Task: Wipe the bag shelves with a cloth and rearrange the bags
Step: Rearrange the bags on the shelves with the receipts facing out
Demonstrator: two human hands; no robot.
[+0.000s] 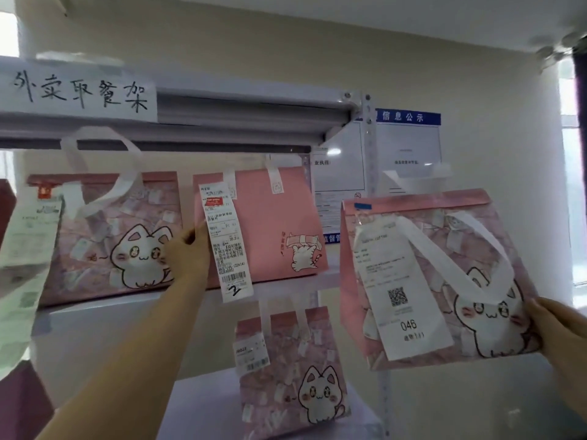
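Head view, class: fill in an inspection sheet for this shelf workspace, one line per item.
Surface: white metal shelf with a handwritten paper sign on its top edge.
Job's things: two pink bags on the upper level, cat-print bag and plain pink bag; a smaller cat bag below; a fourth bag held off the shelf. No cloth seen.
Clutter: long receipts hanging from the bags.
Hands: left hand touches a receipt's edge; right hand grips the held bag.
Cables: nothing seen.
Surroundings: blue notice board, cream wall.

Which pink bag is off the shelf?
The bag with receipt 046, held in the right hand beside the rack; the other bags all stand on shelves.
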